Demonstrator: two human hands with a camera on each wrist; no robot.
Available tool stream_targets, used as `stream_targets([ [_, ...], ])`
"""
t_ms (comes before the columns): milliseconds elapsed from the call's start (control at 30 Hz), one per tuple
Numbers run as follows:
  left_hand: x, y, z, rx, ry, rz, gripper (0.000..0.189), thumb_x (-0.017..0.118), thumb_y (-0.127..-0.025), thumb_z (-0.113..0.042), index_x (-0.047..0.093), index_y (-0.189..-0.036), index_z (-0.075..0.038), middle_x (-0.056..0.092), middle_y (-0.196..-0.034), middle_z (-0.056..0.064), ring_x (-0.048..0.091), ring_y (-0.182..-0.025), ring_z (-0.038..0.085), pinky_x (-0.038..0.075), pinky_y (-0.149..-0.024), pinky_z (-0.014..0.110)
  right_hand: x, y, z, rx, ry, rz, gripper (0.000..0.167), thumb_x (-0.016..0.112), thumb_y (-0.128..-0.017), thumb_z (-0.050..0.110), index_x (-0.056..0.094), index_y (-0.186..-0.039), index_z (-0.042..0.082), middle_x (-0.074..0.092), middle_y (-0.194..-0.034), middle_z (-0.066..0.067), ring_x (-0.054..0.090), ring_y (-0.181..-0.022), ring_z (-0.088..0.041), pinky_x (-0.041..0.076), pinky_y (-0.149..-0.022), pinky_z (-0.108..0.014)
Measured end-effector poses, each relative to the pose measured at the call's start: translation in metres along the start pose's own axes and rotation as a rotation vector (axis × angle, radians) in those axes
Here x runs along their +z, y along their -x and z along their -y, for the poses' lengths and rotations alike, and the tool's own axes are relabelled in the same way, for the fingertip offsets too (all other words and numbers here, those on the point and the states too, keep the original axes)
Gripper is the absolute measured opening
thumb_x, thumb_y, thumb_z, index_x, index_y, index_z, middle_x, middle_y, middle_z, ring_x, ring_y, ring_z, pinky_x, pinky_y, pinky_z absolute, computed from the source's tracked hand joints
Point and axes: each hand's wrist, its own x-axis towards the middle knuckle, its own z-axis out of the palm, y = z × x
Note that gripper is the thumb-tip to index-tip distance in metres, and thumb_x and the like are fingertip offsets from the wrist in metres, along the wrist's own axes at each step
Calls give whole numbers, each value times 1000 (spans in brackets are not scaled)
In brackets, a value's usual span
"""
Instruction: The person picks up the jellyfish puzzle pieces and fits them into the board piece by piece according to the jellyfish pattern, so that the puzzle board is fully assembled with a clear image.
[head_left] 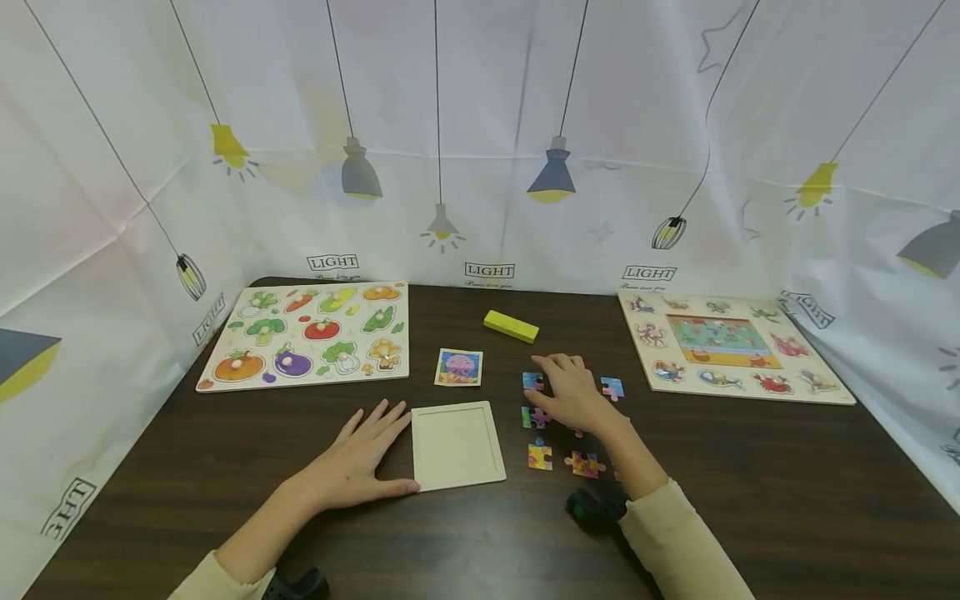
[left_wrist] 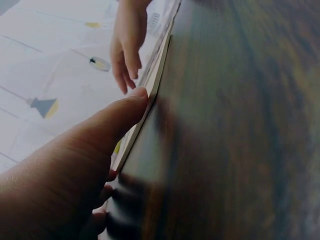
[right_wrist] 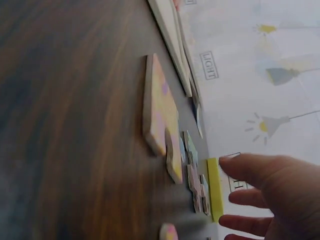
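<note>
A pale wooden puzzle tray, square and shallow with a raised border, lies flat in the middle of the table. My left hand rests beside it, fingers spread, its thumb and fingertips right at the tray's left edge. To the right lie several coloured jigsaw pieces, including a yellowish piece and a blue one. Over the upper pieces hovers my right hand, thumb and fingers apart around a blue piece. The right wrist view shows nothing between the fingers; a knobbed piece lies closest there.
Behind the tray are a small square picture card and a yellow block. A vegetable peg board occupies the back left, a sea-animal board the back right. A white printed curtain surrounds the far and side edges.
</note>
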Motion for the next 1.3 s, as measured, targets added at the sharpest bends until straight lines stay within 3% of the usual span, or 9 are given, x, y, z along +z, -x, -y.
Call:
stream_targets([
  [467,9,-1,2,23,-47,-66,97,49,-75,-73,25,-146,-10,20,-150,9,10,-138,29,5,-103,56,12,-3,-11,37,12,-57,36,61,-88,25,59,-116,2,48,-118,-21,38,-108,-39,32,-84,-53],
  [800,11,0,3,30,-69,-93,97,49,-74,-73,26,-146,-11,20,-150,8,12,-138,28,6,-103,56,14,-5,-10,71,-35,-125,34,70,-82,23,55,-107,5,53,-113,-18,39,-108,-38,29,-85,-53],
  [1033,10,1,4,15,-46,-78,96,47,-75,-74,25,-146,-14,18,-151,7,9,-139,26,4,-104,54,16,-6,-4,50,-58,-179,32,71,-81,17,53,-104,6,61,-99,-12,52,-92,-32,33,-74,-46],
  [1300,10,0,4,21,-34,-94,95,48,-75,-73,27,-146,-14,20,-151,7,10,-138,26,4,-103,54,20,-6,-3,4,-95,-263,20,65,-84,6,53,-100,5,64,-85,-9,59,-78,-25,38,-74,-44],
])
